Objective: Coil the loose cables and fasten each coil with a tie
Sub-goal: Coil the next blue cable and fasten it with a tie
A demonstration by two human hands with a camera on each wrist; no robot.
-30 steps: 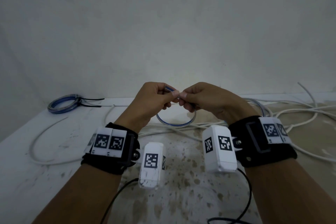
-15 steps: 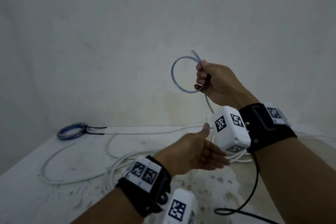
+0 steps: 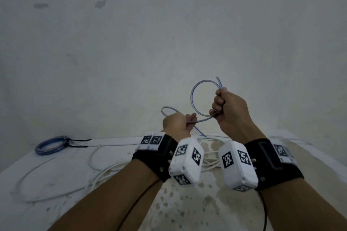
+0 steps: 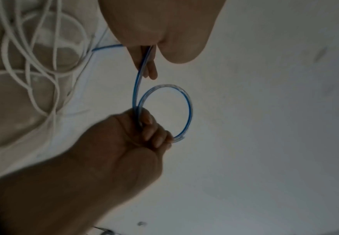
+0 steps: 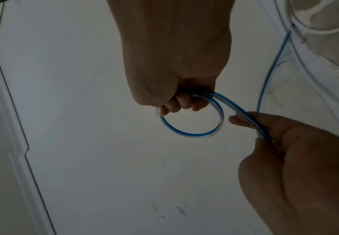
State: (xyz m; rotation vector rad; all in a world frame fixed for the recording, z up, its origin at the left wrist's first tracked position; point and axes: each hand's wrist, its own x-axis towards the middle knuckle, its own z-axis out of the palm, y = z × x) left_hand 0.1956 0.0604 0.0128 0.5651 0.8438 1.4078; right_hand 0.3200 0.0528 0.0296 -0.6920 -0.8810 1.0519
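A clear cable with a blue stripe (image 3: 193, 95) is up in the air in front of the wall. My right hand (image 3: 218, 105) grips one small loop of it in a fist, the short free end poking up past the knuckles. Just lower left, my left hand (image 3: 187, 124) pinches the run leaving that loop; the cable bends behind it and drops to the table. The left wrist view shows the loop (image 4: 188, 108) held by the right hand's fingers (image 4: 148, 125). In the right wrist view the loop (image 5: 194, 135) hangs under my right fingers (image 5: 180, 103).
A finished blue coil (image 3: 50, 145) fastened with a black tie lies at the far left of the stained white table (image 3: 187, 208). Loose white cables (image 3: 105, 170) sprawl across the table's middle and under my wrists. A bare wall stands close behind.
My left hand, open and low half a second ago, has come up and taken the cable just below the loop. The right hand still holds the loop.
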